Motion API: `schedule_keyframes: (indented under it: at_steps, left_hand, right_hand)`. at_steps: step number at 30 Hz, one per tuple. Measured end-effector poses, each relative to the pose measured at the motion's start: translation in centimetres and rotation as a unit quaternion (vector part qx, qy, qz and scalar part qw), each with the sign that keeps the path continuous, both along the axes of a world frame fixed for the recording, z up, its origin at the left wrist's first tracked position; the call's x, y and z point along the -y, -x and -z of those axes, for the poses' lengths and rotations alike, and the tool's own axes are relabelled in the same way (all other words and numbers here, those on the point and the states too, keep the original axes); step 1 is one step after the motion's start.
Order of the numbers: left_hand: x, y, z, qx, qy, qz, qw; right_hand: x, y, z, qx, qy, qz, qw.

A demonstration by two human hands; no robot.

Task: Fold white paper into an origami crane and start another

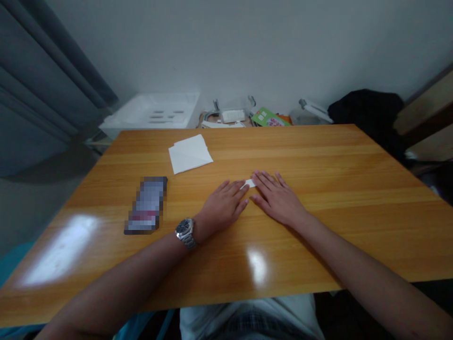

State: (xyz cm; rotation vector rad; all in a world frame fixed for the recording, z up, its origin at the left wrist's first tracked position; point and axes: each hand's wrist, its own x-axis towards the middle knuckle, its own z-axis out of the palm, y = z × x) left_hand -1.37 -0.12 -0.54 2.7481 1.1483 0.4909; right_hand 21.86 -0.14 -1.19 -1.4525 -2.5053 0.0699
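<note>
- Checking the left hand (222,207), I found it flat, palm down, fingers open, gripping nothing.
- Checking the right hand (276,198), I found it equally flat and open, its fingers (261,179) at the strip.
- I logged a small white paper strip (250,183) between both hands, partly under the fingers, on a wooden tabletop (318,156).
- I logged a steel wristwatch (184,232) on the left wrist.
- I listed folded white paper sheets (190,153) farther along the table.
- I listed a pixelated rectangular object (146,205) left of the hands, too blurred to identify.

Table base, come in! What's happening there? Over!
Left hand and right hand flat on orange wooden tabletop. Small white paper strip between fingertips. Folded white paper square and blurred dark rectangular phone off to the left.
</note>
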Motion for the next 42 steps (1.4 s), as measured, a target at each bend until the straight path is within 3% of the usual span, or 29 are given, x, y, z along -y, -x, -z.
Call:
schedule_keyframes:
  at_steps: [5, 16, 22, 26, 34, 42]
  left_hand:
    - [0.0, 0.1, 0.0, -0.005, 0.001, 0.007, 1.0]
    - [1.2, 1.3, 0.1, -0.019, -0.008, -0.001, 1.0]
    - [1.0, 1.2, -0.2, -0.016, 0.005, -0.001, 1.0]
    - [0.7, 1.0, -0.6, -0.019, -0.001, -0.007, 1.0]
    - [0.1, 0.8, -1.5, -0.033, -0.023, 0.024, 0.999]
    - [0.0, 1.1, -0.7, -0.012, -0.019, 0.06, 0.998]
  right_hand:
    - [-0.1, 0.2, 0.3, -0.006, 0.036, -0.045, 0.998]
    - [-0.1, 0.3, 0.5, -0.004, 0.054, -0.038, 0.998]
    - [-0.1, -0.4, 0.4, -0.005, 0.06, 0.031, 0.998]
    - [-0.2, -0.9, 0.8, -0.002, 0.052, 0.032, 0.998]
    - [-0.5, -1.4, 0.3, -0.032, 0.032, -0.014, 0.999]
    - [-0.9, -1.1, 0.1, -0.078, 0.011, -0.118, 0.99]
